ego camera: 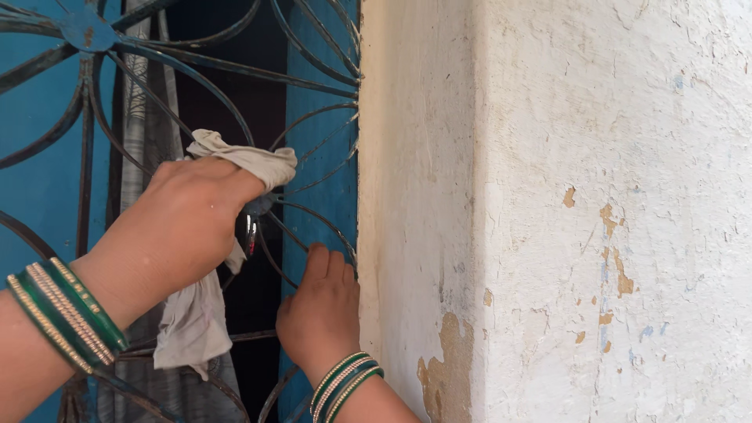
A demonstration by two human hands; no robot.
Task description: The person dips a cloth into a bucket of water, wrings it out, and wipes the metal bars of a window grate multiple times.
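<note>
My left hand (176, 223) is closed around a crumpled off-white cloth (252, 161) and presses it against a dark curved metal window grille (309, 78) where several bars meet. The loose end of the cloth hangs down below my wrist. My right hand (321, 309) is lower and to the right, its fingers curled over a grille bar close to the wall edge. Both wrists wear green and gold bangles.
Behind the grille are blue shutters (35, 180), a grey hanging fabric (145, 117) and a dark opening. A rough whitewashed wall (595, 196) with peeling paint patches fills the right half and forms a corner right beside my right hand.
</note>
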